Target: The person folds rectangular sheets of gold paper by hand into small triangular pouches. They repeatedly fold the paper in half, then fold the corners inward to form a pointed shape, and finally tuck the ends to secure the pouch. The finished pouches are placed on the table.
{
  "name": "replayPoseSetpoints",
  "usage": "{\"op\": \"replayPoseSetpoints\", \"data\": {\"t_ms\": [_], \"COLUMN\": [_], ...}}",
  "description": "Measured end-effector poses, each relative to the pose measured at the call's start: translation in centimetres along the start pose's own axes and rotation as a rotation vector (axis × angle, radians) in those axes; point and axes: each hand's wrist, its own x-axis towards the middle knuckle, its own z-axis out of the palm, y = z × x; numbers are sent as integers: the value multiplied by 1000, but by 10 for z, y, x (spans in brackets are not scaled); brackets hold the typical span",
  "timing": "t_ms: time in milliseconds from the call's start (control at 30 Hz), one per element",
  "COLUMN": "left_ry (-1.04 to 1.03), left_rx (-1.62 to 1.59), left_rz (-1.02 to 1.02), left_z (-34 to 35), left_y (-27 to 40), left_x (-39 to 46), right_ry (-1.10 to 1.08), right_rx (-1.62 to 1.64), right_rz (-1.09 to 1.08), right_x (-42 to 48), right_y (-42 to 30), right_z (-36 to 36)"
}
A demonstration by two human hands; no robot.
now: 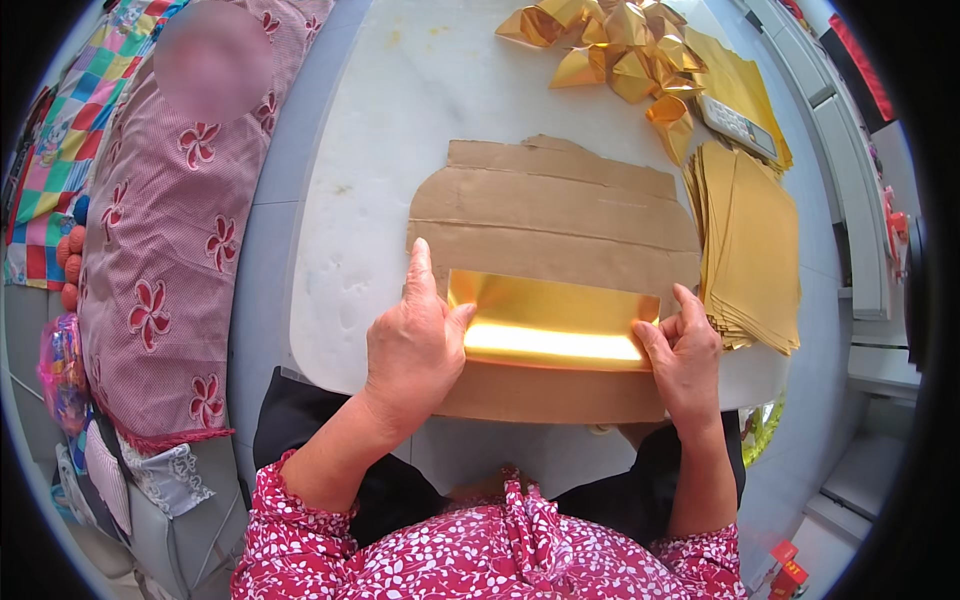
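Observation:
A sheet of shiny gold foil paper point(555, 319), apparently folded into a long strip, lies over a flattened piece of brown cardboard point(547, 202). My left hand point(420, 337) pinches the strip's left end, thumb on top and index finger pointing away from me. At the right end, my right hand point(686, 352) grips it between thumb and curled fingers. The fingers under the paper are partly hidden. To the right of my right hand lies a fanned stack of matte gold paper sheets point(750, 247).
The white table point(360, 172) carries a heap of folded gold paper pieces point(630, 45) at the far side. A remote control point(735, 124) rests on more yellow-gold sheets point(727, 67). Left of the table stands a seat covered by a pink flowered cloth point(172, 247); cabinets point(847, 195) line the right.

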Motion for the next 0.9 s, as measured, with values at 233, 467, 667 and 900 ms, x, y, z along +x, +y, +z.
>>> {"op": "replayPoseSetpoints", "data": {"t_ms": [233,467,667,900], "left_ry": [57,302,248,96], "left_rx": [125,338,381,581], "left_rz": [83,468,756,753], "left_z": [7,11,20,16], "left_y": [-3,5,4,37], "left_x": [-2,-1,1,-20], "right_ry": [7,-12,-29,-51], "right_rx": [21,9,-1,10], "right_rz": [-23,-40,-46,-36], "right_x": [0,0,0,0], "right_y": [3,3,4,5], "right_z": [1,-3,-5,-8]}}
